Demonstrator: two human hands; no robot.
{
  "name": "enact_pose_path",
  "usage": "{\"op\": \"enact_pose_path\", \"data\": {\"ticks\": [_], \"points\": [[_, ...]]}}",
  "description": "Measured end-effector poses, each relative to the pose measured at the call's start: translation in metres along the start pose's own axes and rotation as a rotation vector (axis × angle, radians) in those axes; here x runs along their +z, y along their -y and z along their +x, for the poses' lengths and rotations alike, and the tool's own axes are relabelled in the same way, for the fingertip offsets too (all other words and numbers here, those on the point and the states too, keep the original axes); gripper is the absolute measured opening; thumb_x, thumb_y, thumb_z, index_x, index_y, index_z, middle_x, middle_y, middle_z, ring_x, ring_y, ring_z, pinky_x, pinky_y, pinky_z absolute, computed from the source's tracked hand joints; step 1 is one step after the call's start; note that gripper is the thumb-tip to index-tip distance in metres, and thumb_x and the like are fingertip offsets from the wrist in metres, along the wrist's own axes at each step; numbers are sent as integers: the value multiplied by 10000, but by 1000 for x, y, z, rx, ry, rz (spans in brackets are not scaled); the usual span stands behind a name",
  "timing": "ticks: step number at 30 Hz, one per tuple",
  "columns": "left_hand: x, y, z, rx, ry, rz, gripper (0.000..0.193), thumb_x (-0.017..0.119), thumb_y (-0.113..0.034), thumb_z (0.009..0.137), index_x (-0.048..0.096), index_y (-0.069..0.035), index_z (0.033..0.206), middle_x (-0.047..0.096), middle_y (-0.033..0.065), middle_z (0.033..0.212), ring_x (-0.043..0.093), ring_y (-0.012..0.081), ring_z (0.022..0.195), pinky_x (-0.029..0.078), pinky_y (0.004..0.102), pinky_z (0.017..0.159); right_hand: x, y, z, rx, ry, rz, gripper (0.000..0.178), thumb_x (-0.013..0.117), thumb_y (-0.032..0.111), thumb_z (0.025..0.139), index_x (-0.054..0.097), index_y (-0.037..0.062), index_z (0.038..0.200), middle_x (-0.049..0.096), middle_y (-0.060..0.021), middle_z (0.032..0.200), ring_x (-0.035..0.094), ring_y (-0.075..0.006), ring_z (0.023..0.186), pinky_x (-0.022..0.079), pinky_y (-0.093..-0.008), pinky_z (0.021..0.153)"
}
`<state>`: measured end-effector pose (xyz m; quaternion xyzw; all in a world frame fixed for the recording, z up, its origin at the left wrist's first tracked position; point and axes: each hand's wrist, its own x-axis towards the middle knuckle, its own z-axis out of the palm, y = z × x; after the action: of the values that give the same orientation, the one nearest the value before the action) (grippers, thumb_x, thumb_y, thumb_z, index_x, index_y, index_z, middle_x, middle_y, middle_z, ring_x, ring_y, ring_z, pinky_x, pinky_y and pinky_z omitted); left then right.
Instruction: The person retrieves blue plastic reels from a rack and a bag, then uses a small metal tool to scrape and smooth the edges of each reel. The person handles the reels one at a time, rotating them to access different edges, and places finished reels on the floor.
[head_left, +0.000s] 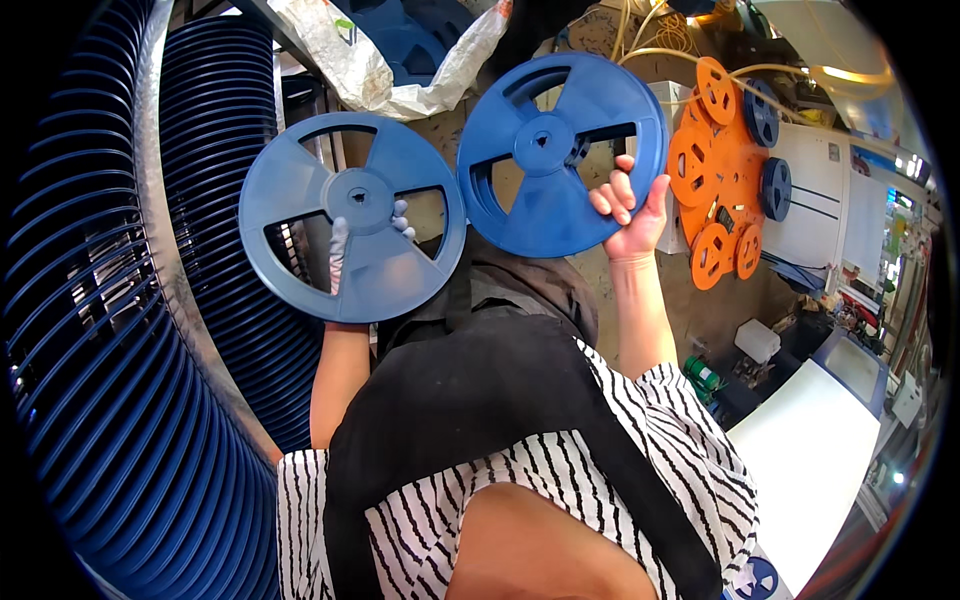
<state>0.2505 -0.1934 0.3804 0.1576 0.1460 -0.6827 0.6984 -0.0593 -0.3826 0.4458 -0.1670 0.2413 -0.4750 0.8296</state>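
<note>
Two blue plastic reels with wide cut-outs and a central hub are held up side by side, their rims touching or nearly so. The left reel [385, 255] is a duller grey-blue and faces up. My left hand [338, 250], in a pale glove, supports it from behind; fingers show through two of its openings, the palm is hidden. The right reel [555, 180] is brighter blue, and a second flange shows through its openings. My bare right hand [635, 215] grips its lower right rim, fingers curled through a cut-out and thumb outside.
Long rows of dark blue reels [220, 200] stand packed on the left behind a metal rail [165, 210]. A white sack [400, 95] with blue reels lies ahead. At right are an orange stand [735, 185], a white cabinet [810, 190] and yellow hoses [680, 55].
</note>
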Motion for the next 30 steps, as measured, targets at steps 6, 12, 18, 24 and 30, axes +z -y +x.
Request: {"op": "enact_pose_path", "data": {"ticks": [6, 12, 18, 24, 30], "points": [[-15, 32, 50, -148, -226, 304, 350, 704, -266, 930, 595, -48, 1181, 645, 82, 1015, 632, 229, 946, 546, 372, 860, 89, -89, -12, 228, 86, -771, 486, 574, 380, 992, 529, -37, 1237, 598, -22, 748, 565, -113, 615, 483, -250, 627], [-16, 38, 44, 104, -26, 469, 422, 680, -168, 930, 527, -49, 1304, 632, 108, 1183, 627, 236, 1086, 529, 399, 958, 109, -132, -21, -72, 525, -1306, 472, 646, 239, 942, 511, 18, 1337, 544, -165, 1255, 570, -310, 1149, 416, -392, 1020], [12, 16, 3, -13, 109, 235, 726, 771, -379, 795, 479, -4, 1343, 586, 159, 1227, 556, 337, 1226, 423, 473, 1108, 87, -59, -16, -10, -15, -831, 407, 518, 123, 1026, 456, -1, 1408, 635, -83, 876, 596, -141, 707, 539, -293, 731], [3, 25, -17, -74, 100, -144, 689, 710, -394, 827, 473, 3, 1338, 575, 154, 1141, 577, 331, 1138, 365, 499, 1164, 6, -28, -24, 37, -299, -397, 496, 493, 375, 1043, 446, 62, 1425, 594, 8, 828, 557, -85, 675, 497, -291, 724], [-6, 34, -9, -144, 133, -227, 659, 679, -395, 872, 461, -37, 1379, 575, 160, 1142, 578, 334, 1109, 379, 500, 1149, -19, -41, -45, 43, -461, -275, 487, 518, 396, 1030, 472, 88, 1403, 603, -1, 814, 556, -102, 683, 482, -305, 724]]}}
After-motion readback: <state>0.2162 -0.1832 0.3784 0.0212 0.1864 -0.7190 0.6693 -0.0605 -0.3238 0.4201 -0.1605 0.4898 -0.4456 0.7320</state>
